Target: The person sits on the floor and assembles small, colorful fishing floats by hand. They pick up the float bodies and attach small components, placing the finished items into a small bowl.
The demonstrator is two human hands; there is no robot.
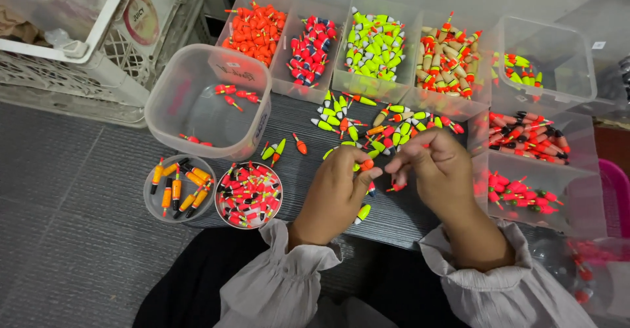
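**Bright fishing floats sorted by hand over a dark board**

The left hand (336,190) curls nearly closed, thumb and forefinger pinching a small orange float (366,164), smooth and egg-shaped, at the middle of the dark ribbed board (394,219). The right hand (436,170) sits just beside it, fingers bent inward and close together; a slim red-tipped float (396,187) pokes out below them, though I cannot tell how firmly it is gripped. Between and above the hands lies a loose heap of floats (367,124), glossy, tapered, in neon yellow, white and orange. Clear plastic tubs stand along the far edge: one of round orange floats (256,29), one of yellow-green floats (374,44), one of tan cork-like floats (446,55). Nearer, left of the hands, a tall translucent square tub (197,108) holds a few red pieces, and two round shallow dishes sit touching: one with orange-and-black stick floats (177,189), one packed with red floats (249,195). Soft ruffled grey cuffs (295,262) cover both wrists.
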